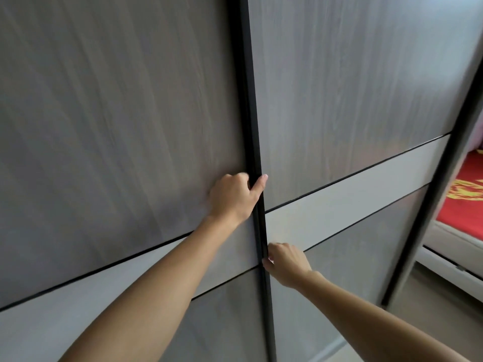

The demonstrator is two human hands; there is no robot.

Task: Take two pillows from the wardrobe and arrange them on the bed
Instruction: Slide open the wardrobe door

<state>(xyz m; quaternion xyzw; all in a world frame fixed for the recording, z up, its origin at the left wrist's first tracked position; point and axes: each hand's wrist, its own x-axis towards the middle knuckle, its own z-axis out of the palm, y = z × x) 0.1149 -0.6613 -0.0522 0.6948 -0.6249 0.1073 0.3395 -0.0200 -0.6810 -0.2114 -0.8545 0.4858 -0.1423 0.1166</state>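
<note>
1. Forearms, two, bare: both enter from the bottom edge and reach up and forward to the wardrobe (117, 126), which fills nearly the whole view.
2. Left hand (234, 198): higher of the two, fingers hooked round the black strip (252, 126) at the left door's edge, thumb lying up along it. Grasping the strip.
3. Right hand (286, 263): lower, just right of the same strip, fingertips curled onto its edge. Grasping, though how firmly cannot be told.
4. Strip: long axis upright, running top to bottom between left door and right door (352, 100). Both hands sit on it, one above the other; the left is the better seated.
5. Doors: shut, no gap showing. Judgement: the coming move is a sideways slide, across the strip's axis.
6. Pillows: not in view; presumably behind the doors.
7. Bed (462, 205): red cover, far right, past the wardrobe's end, well apart from both hands.
</note>
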